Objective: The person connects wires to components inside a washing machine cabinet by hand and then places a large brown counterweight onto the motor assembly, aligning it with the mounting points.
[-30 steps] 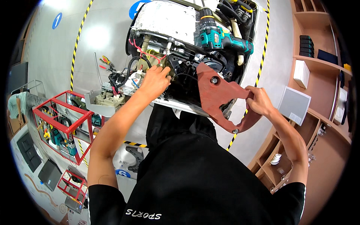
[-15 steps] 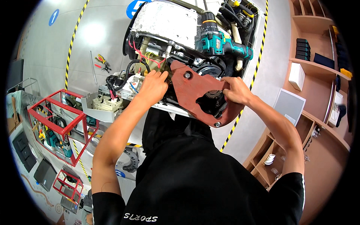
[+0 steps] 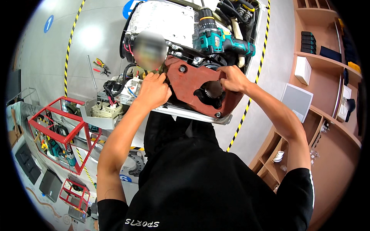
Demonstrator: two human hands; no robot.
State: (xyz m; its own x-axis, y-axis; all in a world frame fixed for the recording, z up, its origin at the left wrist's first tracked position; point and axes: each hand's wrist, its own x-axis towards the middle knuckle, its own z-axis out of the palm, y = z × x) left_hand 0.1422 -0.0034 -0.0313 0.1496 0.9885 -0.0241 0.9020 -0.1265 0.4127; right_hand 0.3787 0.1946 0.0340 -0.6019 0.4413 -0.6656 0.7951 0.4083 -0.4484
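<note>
While the right grip [image 3: 233,79] holds the plate [image 3: 189,84] beside its opening, a slack hold could let that end drop and pinch fingers; the left grip [image 3: 155,90] is curled close by the plate's other end — whether it holds anything, I cannot tell. The plate lies over the machine's [image 3: 173,19] near side, so a sideways slip might scrape the gear [image 3: 213,91] showing through, and a jolt could dislodge the drill [image 3: 215,41] just beyond.
</note>
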